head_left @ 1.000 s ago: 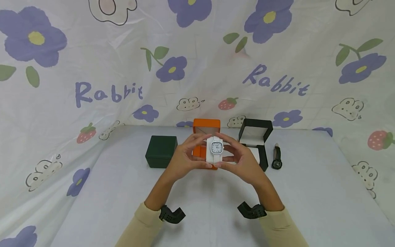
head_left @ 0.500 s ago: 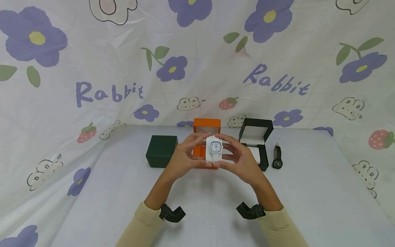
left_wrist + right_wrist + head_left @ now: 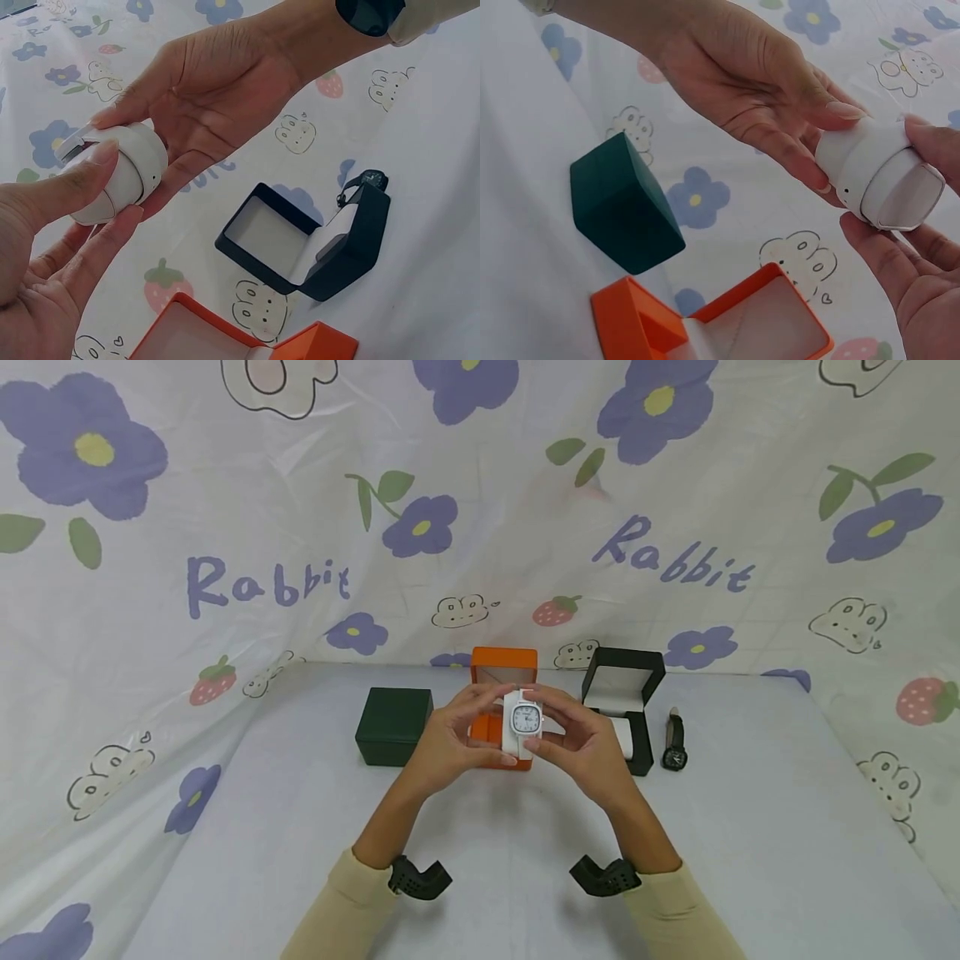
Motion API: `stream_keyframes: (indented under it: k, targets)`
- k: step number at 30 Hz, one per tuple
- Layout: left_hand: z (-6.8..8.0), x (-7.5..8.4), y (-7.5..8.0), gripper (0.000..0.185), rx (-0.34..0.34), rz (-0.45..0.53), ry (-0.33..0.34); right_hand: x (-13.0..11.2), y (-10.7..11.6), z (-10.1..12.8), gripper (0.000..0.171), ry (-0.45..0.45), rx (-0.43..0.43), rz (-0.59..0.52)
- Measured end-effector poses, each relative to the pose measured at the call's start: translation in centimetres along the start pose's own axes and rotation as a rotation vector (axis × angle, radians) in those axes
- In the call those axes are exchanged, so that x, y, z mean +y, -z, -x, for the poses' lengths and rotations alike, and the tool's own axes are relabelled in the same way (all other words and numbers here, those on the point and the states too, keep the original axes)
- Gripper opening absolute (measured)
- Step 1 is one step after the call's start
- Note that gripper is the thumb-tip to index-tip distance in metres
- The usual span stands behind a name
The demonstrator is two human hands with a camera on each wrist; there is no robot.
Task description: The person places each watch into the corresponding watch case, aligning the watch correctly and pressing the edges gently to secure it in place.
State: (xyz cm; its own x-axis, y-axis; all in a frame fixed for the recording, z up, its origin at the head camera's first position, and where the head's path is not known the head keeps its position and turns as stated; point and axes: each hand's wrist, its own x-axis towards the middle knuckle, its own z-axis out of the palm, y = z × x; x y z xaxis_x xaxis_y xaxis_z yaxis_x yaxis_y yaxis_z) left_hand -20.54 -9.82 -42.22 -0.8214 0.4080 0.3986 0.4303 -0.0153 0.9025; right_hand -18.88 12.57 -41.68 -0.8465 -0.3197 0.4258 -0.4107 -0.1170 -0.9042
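Note:
Both hands hold a white wristwatch [image 3: 527, 719] wrapped round a white watch cushion [image 3: 509, 731], raised over the table in front of the orange box. My left hand [image 3: 450, 743] grips the cushion from the left, thumb low and fingers along the top. From the right, my right hand [image 3: 588, 747] pinches the watch, its thumb at the lower strap below the dial and its fingers at the upper edge. The left wrist view shows the white cushion [image 3: 139, 161] end-on between the hands. In the right wrist view, fingertips of both hands touch the white strap [image 3: 870, 180].
An open orange watch box [image 3: 504, 662] stands behind the hands. To its left is a closed dark green box [image 3: 393, 727]; to its right an open black box [image 3: 640, 739] with a white inside. A black watch [image 3: 674, 747] lies on the white table [image 3: 750, 827].
My right thumb has shifted slightly up on the lower strap, and the right hand has turned a little. The left hand keeps its grip on the cushion.

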Motion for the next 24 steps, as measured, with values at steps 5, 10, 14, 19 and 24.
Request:
stream_keyframes:
  k: [5, 10, 14, 19, 24]
  targets:
    - [0.06, -0.01, -0.02, 0.076, -0.005, 0.004, 0.004, 0.11, 0.02, 0.06, 0.056, 0.002, 0.012, -0.015]
    - [0.00, 0.02, -0.01, 0.077, 0.000, 0.005, 0.001, 0.09, -0.14, -0.14, 0.056, 0.018, 0.016, -0.032]
    - [-0.03, 0.03, 0.04, 0.076, -0.001, 0.015, -0.002, 0.22, -0.18, -0.19, 0.055, 0.018, 0.024, -0.038]
    - [0.00, 0.04, 0.14, 0.077, -0.012, 0.032, -0.014, 0.19, -0.25, -0.01, 0.054, 0.011, 0.026, -0.050]
    - [0.02, 0.02, 0.24, 0.076, -0.024, 0.038, -0.028, 0.11, -0.27, 0.12, 0.052, 0.015, 0.018, -0.062]
